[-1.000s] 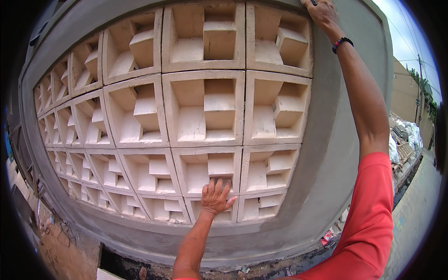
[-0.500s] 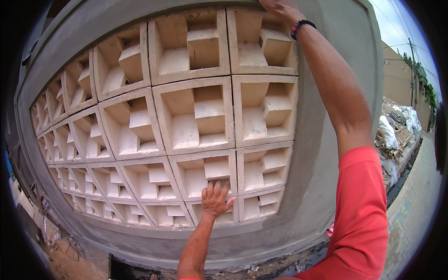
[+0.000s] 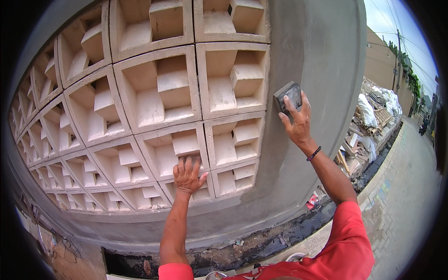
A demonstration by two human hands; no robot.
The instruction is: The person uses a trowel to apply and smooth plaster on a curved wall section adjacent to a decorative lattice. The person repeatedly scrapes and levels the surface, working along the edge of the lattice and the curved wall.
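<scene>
Your right hand (image 3: 297, 123) has its fingers spread over the lower part of a dark grey rectangular block (image 3: 293, 94), which sits up against the smooth grey plastered wall (image 3: 322, 60), just right of the cream latticework of square hollow blocks (image 3: 233, 114). Your thumb sits apart, by the lower left corner of the dark block. How your farther fingers wrap its right edge is hard to see, and so is the face turned to the plaster; whether the block is rubber, foam or something harder, you cannot tell from here.

Your left hand (image 3: 187, 178) lies back uppermost over the lower edge of one lattice block, thumb out to the right, the other fingers loosely side by side and reaching into the shaded recess. Their tips fade into that shadow, and your palm is hidden beneath.

Around your right wrist is a dark beaded bracelet (image 3: 314, 154). Your red sleeve (image 3: 349, 228) hides part of the ground below. At the bottom edge, a pale curved rim (image 3: 295, 256) shows only in part, so what it belongs to is unclear. The lattice runs out past the top of the view and shrinks toward the left, where its farthest squares blur together. Right of the wall, a heap of white sacks and broken wood (image 3: 368, 114) is too jumbled to sort piece by piece.
</scene>
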